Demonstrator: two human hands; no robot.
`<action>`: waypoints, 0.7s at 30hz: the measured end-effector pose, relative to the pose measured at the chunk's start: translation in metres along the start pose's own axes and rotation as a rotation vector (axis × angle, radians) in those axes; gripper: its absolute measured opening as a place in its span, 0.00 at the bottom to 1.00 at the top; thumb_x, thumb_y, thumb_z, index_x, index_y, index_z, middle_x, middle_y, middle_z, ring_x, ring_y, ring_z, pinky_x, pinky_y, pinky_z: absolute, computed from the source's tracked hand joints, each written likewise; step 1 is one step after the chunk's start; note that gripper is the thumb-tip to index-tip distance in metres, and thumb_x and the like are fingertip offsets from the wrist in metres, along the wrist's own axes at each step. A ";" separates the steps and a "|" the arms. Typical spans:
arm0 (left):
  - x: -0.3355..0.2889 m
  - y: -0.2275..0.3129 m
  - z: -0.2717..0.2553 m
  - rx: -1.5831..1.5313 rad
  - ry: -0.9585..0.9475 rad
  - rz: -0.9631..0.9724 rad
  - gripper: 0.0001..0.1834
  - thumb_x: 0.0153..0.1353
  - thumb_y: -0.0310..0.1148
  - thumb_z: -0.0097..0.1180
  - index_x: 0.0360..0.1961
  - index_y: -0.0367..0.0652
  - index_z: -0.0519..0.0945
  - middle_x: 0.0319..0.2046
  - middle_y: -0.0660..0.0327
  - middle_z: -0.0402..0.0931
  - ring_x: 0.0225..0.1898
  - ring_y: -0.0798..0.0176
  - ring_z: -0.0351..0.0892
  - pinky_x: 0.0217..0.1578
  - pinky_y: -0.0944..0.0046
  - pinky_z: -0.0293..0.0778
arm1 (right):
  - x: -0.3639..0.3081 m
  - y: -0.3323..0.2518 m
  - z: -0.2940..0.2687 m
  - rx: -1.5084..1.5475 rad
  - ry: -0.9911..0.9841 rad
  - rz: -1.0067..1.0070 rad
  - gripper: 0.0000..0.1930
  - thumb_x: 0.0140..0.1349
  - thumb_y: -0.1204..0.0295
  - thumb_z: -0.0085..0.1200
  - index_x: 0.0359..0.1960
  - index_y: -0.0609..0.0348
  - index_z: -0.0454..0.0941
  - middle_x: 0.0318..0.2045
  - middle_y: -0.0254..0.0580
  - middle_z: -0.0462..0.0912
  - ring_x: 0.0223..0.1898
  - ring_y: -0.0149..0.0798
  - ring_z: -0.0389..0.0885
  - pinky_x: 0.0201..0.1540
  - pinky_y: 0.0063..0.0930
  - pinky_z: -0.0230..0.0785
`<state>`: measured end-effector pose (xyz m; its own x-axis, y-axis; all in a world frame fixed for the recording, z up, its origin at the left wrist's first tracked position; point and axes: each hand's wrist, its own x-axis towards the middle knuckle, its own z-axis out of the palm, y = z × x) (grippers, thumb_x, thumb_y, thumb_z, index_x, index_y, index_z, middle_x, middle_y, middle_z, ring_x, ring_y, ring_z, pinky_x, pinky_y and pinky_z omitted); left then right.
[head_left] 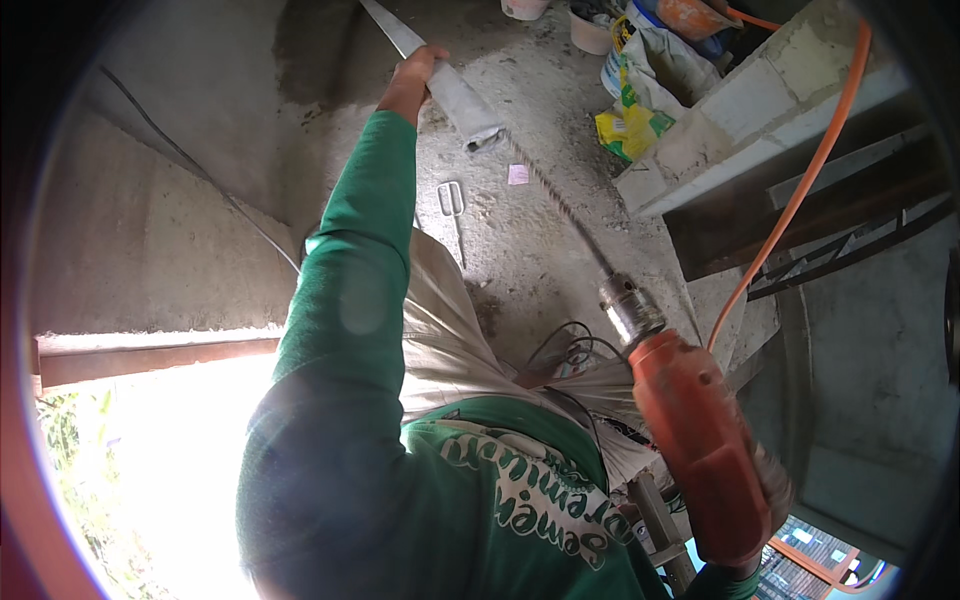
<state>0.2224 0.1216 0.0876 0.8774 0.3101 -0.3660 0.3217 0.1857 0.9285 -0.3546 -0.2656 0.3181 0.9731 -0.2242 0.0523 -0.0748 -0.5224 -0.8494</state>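
My left hand (418, 68), at the end of the stretched-out arm, is closed around a long, flat-sided grey piece (465, 108), perhaps a hollow length; its material is unclear. In my right hand (773, 485), mostly hidden behind the tool, is an orange-red power drill (695, 430) with a metal chuck (632, 308). A long spiral drill bit (565, 210) runs from the chuck to the near end of the grey piece. Whether its tip sits inside that end or only meets it, I cannot tell. A metal mixing paddle (452, 205) with a looped head lies on the floor below.
A pink scrap of paper (517, 174) lies on the rough concrete floor (545, 265). Buckets and a yellow-green sack (640, 115) stand at the far right, by a block ledge (745, 120). An orange hose (800, 190) hangs down the right side. A dark cable (205, 172) crosses the left.
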 end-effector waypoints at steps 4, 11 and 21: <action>-0.021 0.002 -0.005 -0.045 -0.008 0.007 0.23 0.53 0.45 0.69 0.42 0.37 0.83 0.37 0.53 0.82 0.32 0.55 0.83 0.38 0.54 0.82 | 0.018 0.005 -0.002 -0.204 -0.143 -0.365 0.18 0.65 0.63 0.62 0.54 0.56 0.80 0.34 0.49 0.86 0.30 0.42 0.86 0.33 0.33 0.79; -0.031 -0.002 0.004 -0.069 -0.163 0.004 0.27 0.48 0.48 0.68 0.45 0.41 0.81 0.38 0.52 0.80 0.36 0.52 0.79 0.39 0.51 0.77 | 0.025 -0.005 -0.005 -0.446 -0.221 -0.661 0.24 0.63 0.64 0.66 0.59 0.58 0.77 0.36 0.48 0.85 0.32 0.42 0.86 0.34 0.34 0.79; -0.007 -0.002 0.018 -0.381 -0.199 0.035 0.15 0.56 0.41 0.62 0.38 0.42 0.79 0.35 0.53 0.78 0.35 0.51 0.77 0.40 0.48 0.77 | -0.011 0.005 0.010 0.005 -0.024 0.009 0.29 0.63 0.64 0.66 0.63 0.65 0.73 0.40 0.47 0.86 0.38 0.44 0.87 0.41 0.37 0.81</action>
<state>0.2223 0.1028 0.0895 0.9489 0.1436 -0.2810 0.1688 0.5213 0.8365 -0.3634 -0.2572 0.3077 0.9775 -0.2085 0.0322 -0.0821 -0.5166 -0.8523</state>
